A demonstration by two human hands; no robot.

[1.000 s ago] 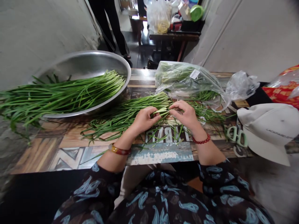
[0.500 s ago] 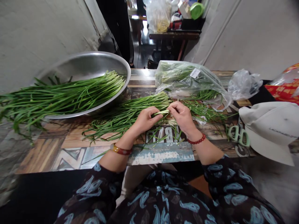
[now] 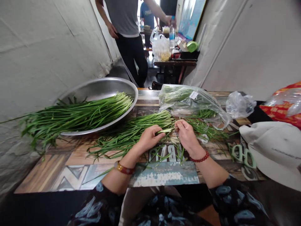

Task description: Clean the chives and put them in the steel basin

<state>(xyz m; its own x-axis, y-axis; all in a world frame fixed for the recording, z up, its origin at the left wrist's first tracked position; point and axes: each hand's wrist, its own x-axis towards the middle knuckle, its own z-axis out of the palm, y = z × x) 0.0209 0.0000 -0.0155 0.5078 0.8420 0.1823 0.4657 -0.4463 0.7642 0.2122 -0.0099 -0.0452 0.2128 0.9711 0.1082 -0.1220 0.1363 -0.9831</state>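
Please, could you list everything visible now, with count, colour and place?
Patterned wood-look table: 1, multicoloured, foreground
Round metal basin: 1, silver, table's left
Transparent plastic bag: 1, clear, table's far side
Crumpled plastic bag: 1, clear, further right
Long leafy stalks: many, green, in basin, on table, inside transparent bag
Cloth cap: 1, off-white, right
Plastic-handled scissors: 1, pale green, beside cap
Shiny package: 1, red, far right
Cluttered wooden table: 1, dark, background
Plastic bottle: 1, clear, background
People: 2, grey and blue shirts, background
Left hand: 1, amber bangle, holding stalks
Right hand: 1, red bracelet, near stalk ends
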